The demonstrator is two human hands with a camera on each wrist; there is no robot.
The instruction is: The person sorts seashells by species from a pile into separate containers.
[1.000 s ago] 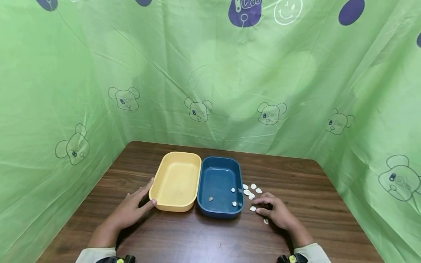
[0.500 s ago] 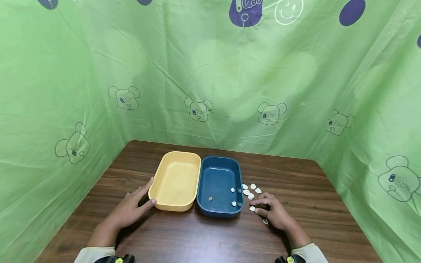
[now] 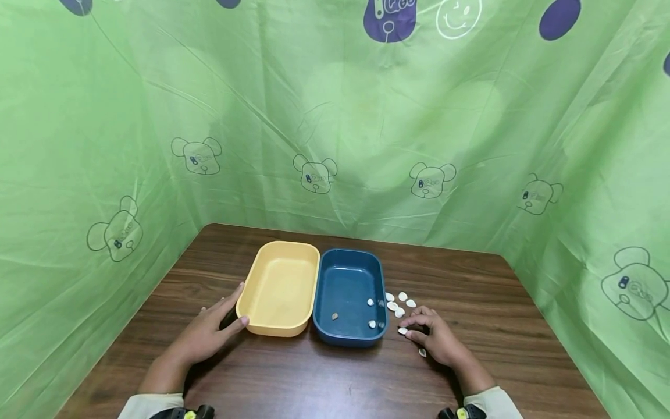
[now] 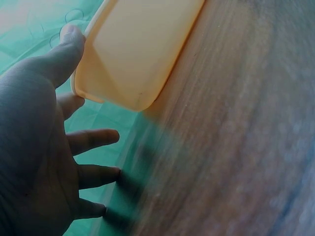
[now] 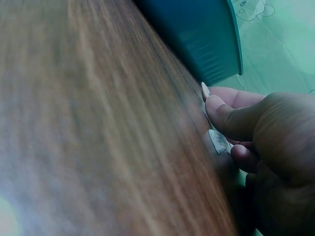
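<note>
My left hand (image 3: 211, 334) lies at the near left corner of a yellow tray (image 3: 251, 314), thumb and index finger touching its wall. The other fingers spread loosely over the table in the left wrist view. To the right, my right hand (image 3: 439, 337) pinches a small white seashell (image 5: 205, 91) between thumb and index finger, close over the tabletop. Another shell (image 5: 218, 141) lies beside those fingers, under the hand. A blue tray (image 3: 340, 337) stands against the yellow one. Inside it are two white shells (image 3: 372, 324) and a brownish one (image 3: 335, 316).
Several white shells (image 3: 392, 306) lie in a loose cluster along the blue tray's right side. One more shell (image 3: 422, 352) lies nearer, below the right hand. The brown wooden table (image 3: 303, 378) ends at a green curtain (image 3: 366, 116) on the far side and both flanks.
The right thumb and index finger have drawn together on the shell, which has lifted and tilted slightly. The left hand and both trays stay where they were.
</note>
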